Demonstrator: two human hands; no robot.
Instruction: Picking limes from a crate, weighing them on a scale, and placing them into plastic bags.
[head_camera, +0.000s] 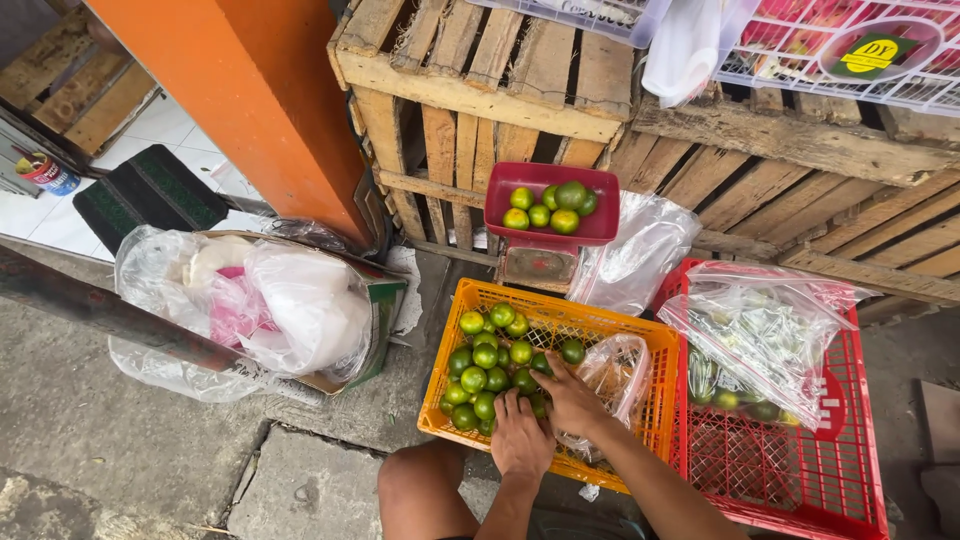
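Hands (545, 420) seemingly on limes (490, 365)

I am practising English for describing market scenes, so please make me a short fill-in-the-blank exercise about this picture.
1. Both hands reach into the ____ crate of green limes.
2. The scale carries a ____ tray with limes.
3. A ____ crate stands right of the orange one.

Missing words: orange; red; red

Both hands' fingertips sink among limes (487, 368); the red crate (800, 470) runs off the bottom edge, its bagged contents unclear.
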